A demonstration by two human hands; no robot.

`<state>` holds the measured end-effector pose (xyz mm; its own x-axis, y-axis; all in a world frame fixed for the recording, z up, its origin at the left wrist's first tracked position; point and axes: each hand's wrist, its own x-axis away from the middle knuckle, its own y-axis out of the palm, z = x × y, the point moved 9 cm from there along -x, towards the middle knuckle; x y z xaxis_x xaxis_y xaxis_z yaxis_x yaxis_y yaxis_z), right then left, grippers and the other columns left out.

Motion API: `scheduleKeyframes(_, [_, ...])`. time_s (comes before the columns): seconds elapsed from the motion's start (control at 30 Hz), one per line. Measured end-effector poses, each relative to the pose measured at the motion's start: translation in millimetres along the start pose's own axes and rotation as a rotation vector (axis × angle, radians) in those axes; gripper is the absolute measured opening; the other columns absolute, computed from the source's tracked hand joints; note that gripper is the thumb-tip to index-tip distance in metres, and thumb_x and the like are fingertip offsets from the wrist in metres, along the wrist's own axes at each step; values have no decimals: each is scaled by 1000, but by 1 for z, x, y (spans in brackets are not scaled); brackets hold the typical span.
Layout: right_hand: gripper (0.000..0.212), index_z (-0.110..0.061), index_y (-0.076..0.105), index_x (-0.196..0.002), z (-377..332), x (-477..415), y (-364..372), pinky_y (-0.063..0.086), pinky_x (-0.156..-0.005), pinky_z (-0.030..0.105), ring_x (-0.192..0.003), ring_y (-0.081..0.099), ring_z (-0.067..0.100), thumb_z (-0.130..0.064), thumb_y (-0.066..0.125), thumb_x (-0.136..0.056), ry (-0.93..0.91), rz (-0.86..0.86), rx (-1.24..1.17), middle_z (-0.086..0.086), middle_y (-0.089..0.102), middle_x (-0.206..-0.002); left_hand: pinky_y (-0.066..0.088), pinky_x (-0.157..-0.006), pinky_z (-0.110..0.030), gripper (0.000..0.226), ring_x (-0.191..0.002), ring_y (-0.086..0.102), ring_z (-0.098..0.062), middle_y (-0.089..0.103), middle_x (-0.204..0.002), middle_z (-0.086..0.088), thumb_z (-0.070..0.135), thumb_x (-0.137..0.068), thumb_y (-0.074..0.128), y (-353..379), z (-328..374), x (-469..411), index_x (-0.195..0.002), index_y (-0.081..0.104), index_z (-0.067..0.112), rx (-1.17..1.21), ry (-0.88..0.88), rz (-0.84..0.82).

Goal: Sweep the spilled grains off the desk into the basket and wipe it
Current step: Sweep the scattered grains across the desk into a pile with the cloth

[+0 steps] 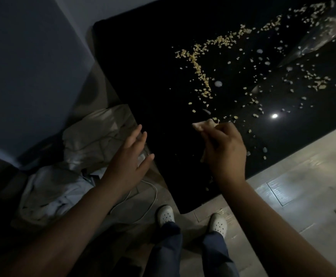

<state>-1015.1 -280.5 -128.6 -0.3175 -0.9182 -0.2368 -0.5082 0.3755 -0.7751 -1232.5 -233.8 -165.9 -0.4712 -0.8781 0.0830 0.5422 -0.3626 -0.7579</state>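
Observation:
Pale spilled grains [201, 74] lie scattered over a glossy black desk [153, 76], thickest in a curved trail from the middle toward the far right. My right hand [226, 152] hovers over the desk's near part and grips a small pale cloth [202, 124] that sticks out past its fingers. My left hand [130, 154] is open with fingers spread, held at the desk's left edge and holding nothing. No basket shows in this view.
A clear plastic bag [323, 33] lies on the desk at the far right. Crumpled pale fabric [91, 140] and a white cable [147, 196] lie on the floor to the left. My feet in white clogs [166, 214] stand on grey floor tiles [303, 186].

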Motion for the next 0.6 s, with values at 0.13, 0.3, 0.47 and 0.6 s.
scheduleKeyframes(0.13, [35, -20, 63, -123, -33, 48, -2, 48, -61, 33, -83, 50, 15, -33, 47, -95, -164, -143, 24, 4, 53, -101, 25, -103, -17, 63, -137, 15, 0, 7, -159, 2, 28, -94, 54, 11, 7, 15, -148, 26, 12, -1, -1, -41])
scheduleKeyframes(0.3, [31, -19, 66, -115, -37, 83, 16, 47, -57, 32, -79, 50, 15, -30, 48, -93, -227, -196, -16, 5, 56, -94, 23, -104, -17, 67, -137, 13, 2, 4, -159, 6, 43, -90, 35, 22, 8, 26, -149, 22, 15, 19, -67, -48])
scheduleKeyframes(0.47, [33, -18, 60, -122, -2, 60, 6, 49, -56, 41, -78, 54, 24, -23, 52, -91, -167, -116, 106, 10, 56, -96, 12, -93, 6, 63, -129, 14, 9, 11, -158, 0, 39, -92, 34, 25, 7, 32, -148, 26, 12, 17, -109, -16])
scheduleKeyframes(0.6, [28, -16, 66, -121, -7, 32, -4, 49, -64, 38, -83, 50, 18, -23, 53, -97, -128, -86, -3, 6, 54, -97, 14, -90, 9, 55, -126, 13, 15, 10, -158, 2, 29, -100, 40, 31, 4, 35, -149, 22, 15, 93, -133, -11])
